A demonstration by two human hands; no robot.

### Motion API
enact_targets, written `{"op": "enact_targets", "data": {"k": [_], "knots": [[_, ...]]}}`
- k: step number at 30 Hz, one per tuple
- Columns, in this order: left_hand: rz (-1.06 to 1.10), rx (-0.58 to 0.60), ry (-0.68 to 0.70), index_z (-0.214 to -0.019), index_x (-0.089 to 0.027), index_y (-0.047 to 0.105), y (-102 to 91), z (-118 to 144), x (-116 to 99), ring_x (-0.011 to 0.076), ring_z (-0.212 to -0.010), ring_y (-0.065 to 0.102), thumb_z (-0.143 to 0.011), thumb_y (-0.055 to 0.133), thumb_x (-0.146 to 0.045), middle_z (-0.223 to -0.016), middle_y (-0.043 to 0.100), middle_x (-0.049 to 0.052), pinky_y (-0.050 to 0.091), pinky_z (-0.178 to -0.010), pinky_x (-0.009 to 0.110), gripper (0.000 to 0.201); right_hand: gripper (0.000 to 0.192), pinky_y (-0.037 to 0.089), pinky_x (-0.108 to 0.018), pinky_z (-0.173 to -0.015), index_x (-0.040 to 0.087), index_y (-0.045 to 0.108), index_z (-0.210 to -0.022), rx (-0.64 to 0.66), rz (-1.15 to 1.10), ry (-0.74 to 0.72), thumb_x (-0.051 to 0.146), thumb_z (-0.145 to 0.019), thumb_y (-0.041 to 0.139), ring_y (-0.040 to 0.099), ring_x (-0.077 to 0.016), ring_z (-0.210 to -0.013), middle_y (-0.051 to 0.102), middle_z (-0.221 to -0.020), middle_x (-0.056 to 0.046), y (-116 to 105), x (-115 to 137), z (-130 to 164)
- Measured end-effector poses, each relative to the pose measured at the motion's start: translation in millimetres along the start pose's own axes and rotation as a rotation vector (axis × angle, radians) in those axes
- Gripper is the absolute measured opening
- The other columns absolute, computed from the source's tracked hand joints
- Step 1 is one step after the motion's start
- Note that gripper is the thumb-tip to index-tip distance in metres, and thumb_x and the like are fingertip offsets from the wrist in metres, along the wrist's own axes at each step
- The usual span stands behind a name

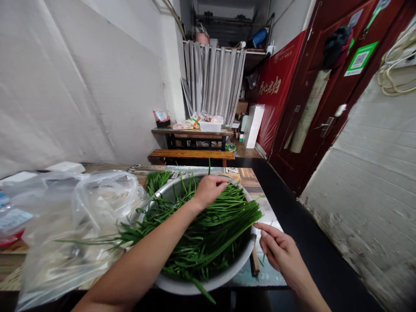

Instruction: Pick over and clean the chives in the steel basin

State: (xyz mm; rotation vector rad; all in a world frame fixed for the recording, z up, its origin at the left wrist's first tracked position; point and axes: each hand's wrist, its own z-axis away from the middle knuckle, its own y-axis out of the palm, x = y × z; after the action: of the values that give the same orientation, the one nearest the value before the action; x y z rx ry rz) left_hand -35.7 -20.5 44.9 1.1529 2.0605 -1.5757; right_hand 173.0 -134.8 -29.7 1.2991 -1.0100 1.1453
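Head view: long green chives (208,225) fill a metal basin (182,284).

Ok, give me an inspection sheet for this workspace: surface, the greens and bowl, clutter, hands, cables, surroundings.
Surface: wooden table, mostly covered.
Job's things: metal bowl heaped with long green chives, some trailing over the rim.
Clutter: clear plastic bags left of the bowl; white boxes behind them.
Hands: left hand reaches into the chives; right hand at the bowl's right rim, fingers pinching something thin.
Cables: coiled cream cord on the right wall.
Surroundings: second table with bench, grey curtain, red door, white wall.
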Motion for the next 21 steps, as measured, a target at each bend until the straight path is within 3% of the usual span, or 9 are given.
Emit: {"op": "enact_targets", "data": {"k": [2,3,5,9,11,15,21], "knots": [[-0.322,-0.197,0.080,-0.097,-0.017,0.066,-14.7,-4.6,7.6,0.0235,-0.095,0.057,-0.082,0.047,-0.025,-0.097,0.067,0.010,0.036,-0.088,0.039,0.026,0.049,0.013,-0.015,-0.031,0.011,0.064,-0.099,-0.016,0.013,0.017,0.048,-0.068,0.066,0.024,-0.0005,-0.029,0.045,-0.044,0.006,-2.1,-1.9,2.3],[-0.445,-0.232,0.110,-0.102,-0.017,0.064,-19.7,-6.1,12.0,0.0248,-0.099,0.054,-0.082,0.047,-0.023,-0.102,0.065,0.011,0.031,-0.091,0.042,0.027,0.050,0.013,-0.015,-0.031,0.010,0.064,-0.100,-0.018,0.017,0.027,0.049,-0.067,0.066,0.025,-0.0004,-0.029,0.046,-0.044,0.006,-3.5,-3.4,3.6],[-0.570,-0.157,0.181,-0.106,-0.018,0.061,-21.8,-7.1,20.3,0.0247,-0.103,0.052,-0.081,0.049,-0.019,-0.108,0.062,0.011,0.026,-0.092,0.044,0.028,0.052,0.013,-0.015,-0.031,0.010,0.064,-0.101,-0.016,0.010,0.040,0.050,-0.067,0.067,0.024,0.0000,-0.028,0.046,-0.044,0.006,-6.5,-6.9,5.7],[-0.509,0.191,0.305,-0.087,-0.023,0.067,1.4,-5.5,28.7,0.0181,-0.096,0.053,-0.080,0.054,-0.024,-0.100,0.065,0.004,0.024,-0.087,0.037,0.015,0.052,0.013,-0.014,-0.031,0.011,0.063,-0.101,-0.012,-0.020,0.055,0.050,-0.066,0.068,0.023,0.0005,-0.029,0.045,-0.044,0.006,-10.6,-11.9,7.7],[-0.493,0.261,0.290,-0.078,-0.021,0.068,16.1,-5.1,28.3,0.0171,-0.088,0.054,-0.078,0.057,-0.029,-0.088,0.066,0.003,0.023,-0.083,0.036,0.013,0.052,0.012,-0.014,-0.031,0.011,0.063,-0.102,-0.012,-0.025,0.069,0.049,-0.067,0.068,0.024,0.0004,-0.029,0.045,-0.045,0.006,-11.6,-13.1,8.0],[-0.516,0.277,0.249,-0.072,-0.020,0.069,32.4,-4.0,25.1,0.0175,-0.082,0.053,-0.074,0.061,-0.029,-0.079,0.064,0.004,0.022,-0.078,0.037,0.012,0.054,0.013,-0.014,-0.031,0.010,0.062,-0.104,-0.013,-0.014,0.066,0.050,-0.068,0.066,0.023,0.0004,-0.029,0.044,-0.044,0.006,-12.2,-14.3,7.7],[-0.364,0.205,0.185,-0.071,-0.019,0.069,35.6,-0.2,17.0,0.0193,-0.086,0.054,-0.072,0.058,-0.021,-0.083,0.064,0.005,0.029,-0.078,0.036,0.011,0.053,0.013,-0.014,-0.031,0.011,0.063,-0.104,-0.011,0.015,0.053,0.050,-0.069,0.065,0.024,0.0000,-0.028,0.045,-0.044,0.006,-8.6,-10.1,7.2]]}}
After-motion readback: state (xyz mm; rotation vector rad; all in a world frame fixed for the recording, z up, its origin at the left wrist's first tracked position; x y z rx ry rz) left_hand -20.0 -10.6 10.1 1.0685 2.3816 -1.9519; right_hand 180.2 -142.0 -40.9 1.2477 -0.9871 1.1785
